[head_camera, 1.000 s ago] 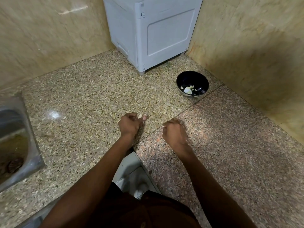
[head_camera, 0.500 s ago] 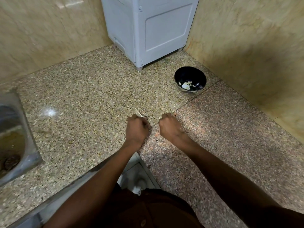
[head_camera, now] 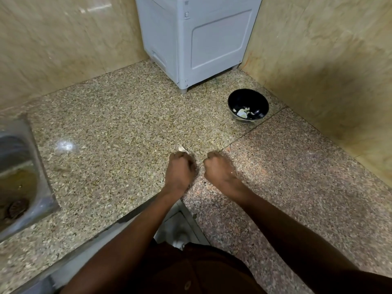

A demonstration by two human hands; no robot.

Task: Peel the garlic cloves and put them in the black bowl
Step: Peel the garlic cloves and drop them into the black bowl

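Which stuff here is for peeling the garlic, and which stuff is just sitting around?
For the job:
- garlic clove, a pale bit poking out past the left hand
- right hand, fingers curled; what it holds is hidden
- black bowl with pale garlic pieces inside

Just sitting around:
- grey-white appliance in the corner
- metal sink at the left edge
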